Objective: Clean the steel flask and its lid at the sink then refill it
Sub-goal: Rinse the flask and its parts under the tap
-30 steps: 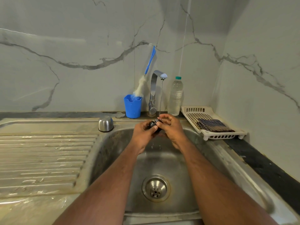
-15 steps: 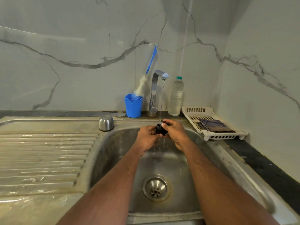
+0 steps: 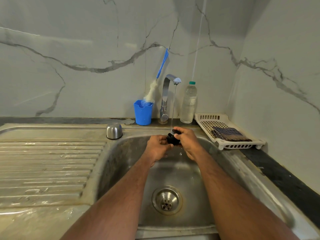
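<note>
A small black flask lid (image 3: 173, 138) is held over the steel sink basin (image 3: 121, 158), under a thin stream of water from the tap (image 3: 170, 80). My left hand (image 3: 158, 148) grips the lid from the left. My right hand (image 3: 187, 141) pinches it from the right, fingers curled over its top. A steel cap (image 3: 114, 131) stands upside down on the sink's rim at the back left. The flask body is not in view.
A blue cup (image 3: 143, 112) with a bottle brush (image 3: 155, 85) stands left of the tap. A clear plastic bottle (image 3: 189, 103) stands right of it. A white drying tray (image 3: 204, 120) holds a folded cloth (image 3: 228, 134). The ribbed drainboard (image 3: 48, 168) lies left; the drain (image 3: 167, 200) is below.
Both hands have lowered slightly with the lid and turned it under the running water. More of the black lid now shows between the fingers.
</note>
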The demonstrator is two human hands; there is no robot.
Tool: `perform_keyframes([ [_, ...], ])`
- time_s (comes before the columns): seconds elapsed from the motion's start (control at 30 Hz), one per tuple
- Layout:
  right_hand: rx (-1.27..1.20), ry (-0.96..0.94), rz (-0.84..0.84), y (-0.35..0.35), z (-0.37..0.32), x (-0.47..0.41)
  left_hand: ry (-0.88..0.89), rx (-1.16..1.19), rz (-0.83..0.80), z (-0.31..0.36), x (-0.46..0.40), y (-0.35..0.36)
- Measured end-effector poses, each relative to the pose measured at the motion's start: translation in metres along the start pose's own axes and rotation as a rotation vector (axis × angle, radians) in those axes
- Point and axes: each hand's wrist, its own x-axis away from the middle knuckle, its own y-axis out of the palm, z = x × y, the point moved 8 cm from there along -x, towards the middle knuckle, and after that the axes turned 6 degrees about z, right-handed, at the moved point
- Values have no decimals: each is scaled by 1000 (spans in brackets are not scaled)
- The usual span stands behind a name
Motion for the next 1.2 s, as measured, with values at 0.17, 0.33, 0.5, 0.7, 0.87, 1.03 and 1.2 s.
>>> perform_keyframes([
  [0.17,-42,31,-13,1,2,0,-10,10,15,-1,0,0],
  [0.33,-82,61,-86,5,1,7,-20,43,32,1,0,-1],
  [0.5,241,-80,-84,6,-2,13,-49,-44,73,-6,-4,-9],
  [0.7,397,-159,-44,15,-9,24,-65,-129,105,-6,-2,-13],
  [0.87,439,-158,-34,17,-11,25,-116,-102,131,-13,-4,-20],
  [1.03,489,-239,49,17,-16,28,-105,-166,104,-14,-3,-19],
  [1.2,539,-198,61,18,-12,25,-147,-175,54,-17,1,-15],
])
